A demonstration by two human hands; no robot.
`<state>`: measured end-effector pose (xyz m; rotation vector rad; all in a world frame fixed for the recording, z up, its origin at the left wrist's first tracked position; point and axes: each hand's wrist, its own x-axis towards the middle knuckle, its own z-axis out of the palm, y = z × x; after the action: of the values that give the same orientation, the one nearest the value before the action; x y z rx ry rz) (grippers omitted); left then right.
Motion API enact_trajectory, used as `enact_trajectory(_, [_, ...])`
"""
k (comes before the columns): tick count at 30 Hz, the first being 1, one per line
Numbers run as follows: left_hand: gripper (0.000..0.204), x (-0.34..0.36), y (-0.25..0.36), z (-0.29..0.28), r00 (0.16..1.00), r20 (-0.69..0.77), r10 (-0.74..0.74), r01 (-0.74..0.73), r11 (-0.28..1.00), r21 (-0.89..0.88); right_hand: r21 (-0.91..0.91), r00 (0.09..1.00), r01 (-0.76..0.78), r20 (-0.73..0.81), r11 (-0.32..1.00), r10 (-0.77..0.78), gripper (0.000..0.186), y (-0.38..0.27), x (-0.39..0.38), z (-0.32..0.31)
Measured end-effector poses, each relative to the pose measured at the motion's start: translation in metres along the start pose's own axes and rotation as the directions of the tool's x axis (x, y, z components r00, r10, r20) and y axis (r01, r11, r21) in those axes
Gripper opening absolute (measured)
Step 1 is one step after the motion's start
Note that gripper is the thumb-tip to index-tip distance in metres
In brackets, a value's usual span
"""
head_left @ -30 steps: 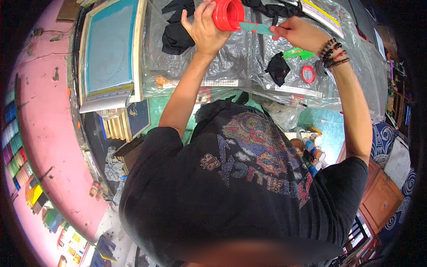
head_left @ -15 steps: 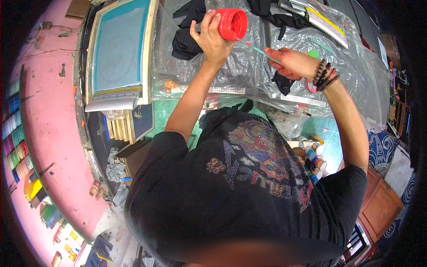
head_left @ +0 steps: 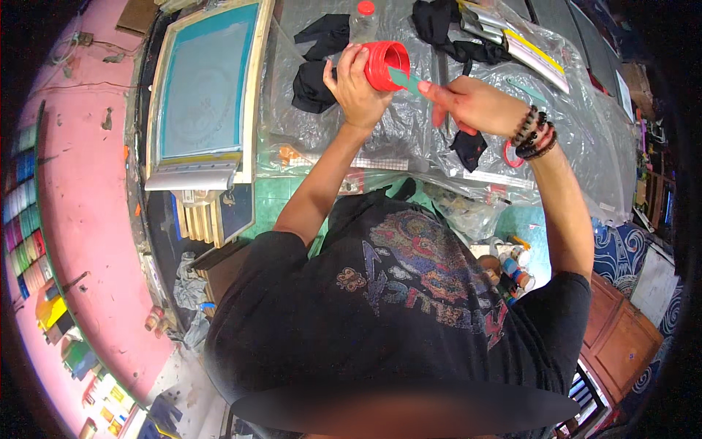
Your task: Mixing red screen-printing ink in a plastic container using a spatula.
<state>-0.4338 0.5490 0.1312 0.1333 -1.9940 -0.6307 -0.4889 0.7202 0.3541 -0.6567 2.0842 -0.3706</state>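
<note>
My left hand (head_left: 359,95) is closed around a red jar (head_left: 378,67), held tilted on its side with its open mouth to the right and red material inside. My right hand (head_left: 482,108) grips a flat teal spatula (head_left: 407,81), whose blade tip is at the jar's mouth, seemingly just inside it. A black cloth piece (head_left: 313,89) lies on the plastic sheet left of the jar, and another (head_left: 468,151) is below my right hand. A red ring (head_left: 513,161), partly hidden, sits near my right wrist. A clear bottle with a red lid (head_left: 363,25) stands behind the jar.
A plastic-covered table (head_left: 599,164) spans the upper view. A framed teal screen (head_left: 205,88) is at left. Squeegee-like tools (head_left: 534,58) and black fabric (head_left: 431,22) lie at back right. Cans (head_left: 517,271) stand below right, wooden frames (head_left: 205,219) below left, near a pink wall (head_left: 88,197).
The spatula has moved from along the jar's lower rim to its opening, its blade now angled up-left. My right hand has moved lower in the picture, and the jar has shifted down and slightly right.
</note>
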Motion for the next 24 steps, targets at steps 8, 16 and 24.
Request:
enact_trajectory(8, [0.097,0.01,0.004,-0.016,0.981,0.078,-0.177,0.181,0.982,-0.048,-0.603,0.815,0.059,-0.432,0.795,-0.388,0.029,-0.024,0.0,0.007])
enact_trajectory(16, [0.095,0.026,-0.01,-0.038,0.94,0.196,-0.279,0.295,0.953,-0.062,-0.78,0.702,0.085,-0.395,0.62,-0.592,0.024,-0.048,0.016,0.014])
enact_trajectory(24, [0.097,0.034,-0.021,-0.051,0.91,0.331,-0.25,0.28,0.959,-0.045,-0.856,0.623,0.043,-0.38,0.515,-0.684,0.034,-0.053,0.039,0.005])
